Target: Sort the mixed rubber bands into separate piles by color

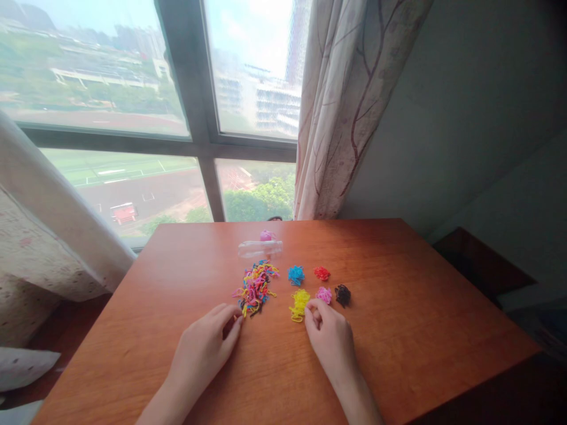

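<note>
Noting a mixed heap of coloured bands (pixel 257 287) lying near the middle of the worktop (pixel 411 313); I am taking it as clock centre. My left grip (pixel 206 336) is resting at its 7 o'clock edge, thumb and forefinger tips nearly meeting; I cannot tell whether they are pinching a band. Single-colour piles are lying toward 3 o'clock: the blue pile (pixel 296 275) slightly above that line, the yellow pile (pixel 300 301) slightly below, then, farther out, the red pile (pixel 322 273), the pink pile (pixel 325 294) and, outermost, the black pile (pixel 342 296). My right grip (pixel 331 335) is curling inward at the yellow pile's 4 o'clock edge; whether it is gripping anything, I cannot tell. Beyond the heap, at 12 o'clock, a clear plastic bag (pixel 257 249) is lying near a purple object (pixel 266 235), type unclear. Outermost, a window (pixel 201 144) is showing a sports field (pixel 124 171); a patterned curtain (pixel 330 118) is hanging at 1 o'clock.
</note>
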